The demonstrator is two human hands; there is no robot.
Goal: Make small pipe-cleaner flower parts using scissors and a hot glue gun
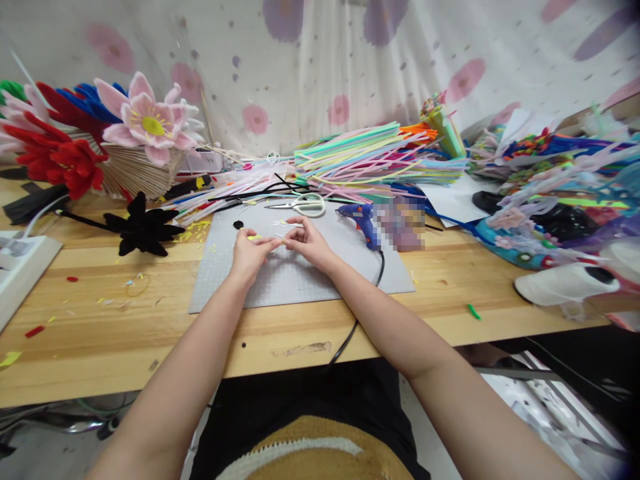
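Observation:
My left hand (249, 257) and my right hand (311, 245) meet over a grey cutting mat (300, 290), fingertips pinched close together. Between them is something small and thin that I cannot make out. A bit of yellow shows behind my left fingers. Several thin white pieces (279, 223) lie just beyond the fingertips. A small round black piece (239, 225) rests on the mat past my left hand. White-handled scissors (309, 205) lie at the mat's far edge. Right of my right hand is a blue glue gun (361, 220), its black cord running to the table's front edge.
A black fuzzy flower (143, 227) lies left of the mat, beyond a white power strip (30, 267). Pink and red flowers (153, 125) stand at the back left. Pastel pipe cleaners (370, 150) are piled behind the mat. A white bottle-like object (565, 283) lies at the right.

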